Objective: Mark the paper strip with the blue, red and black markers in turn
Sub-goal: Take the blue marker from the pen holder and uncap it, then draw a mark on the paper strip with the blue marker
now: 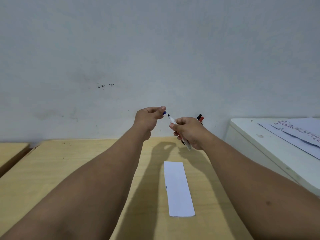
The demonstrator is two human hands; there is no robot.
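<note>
A white paper strip (178, 188) lies lengthwise on the wooden table (69, 163). Above the table's far edge, my right hand (187, 131) grips a white marker (173, 121) with its dark tip uncovered and pointing up-left. My left hand (149, 118) is closed on the blue cap (164, 112), held just off the tip. Behind my right hand, a black marker (199, 116) and a red marker (201, 119) stick up, mostly hidden; what holds them is not visible.
A grey wall stands right behind the table. A white cabinet (256, 144) with printed paper sheets (301, 134) on top stands at the right. A second wooden surface (10, 153) adjoins at the far left.
</note>
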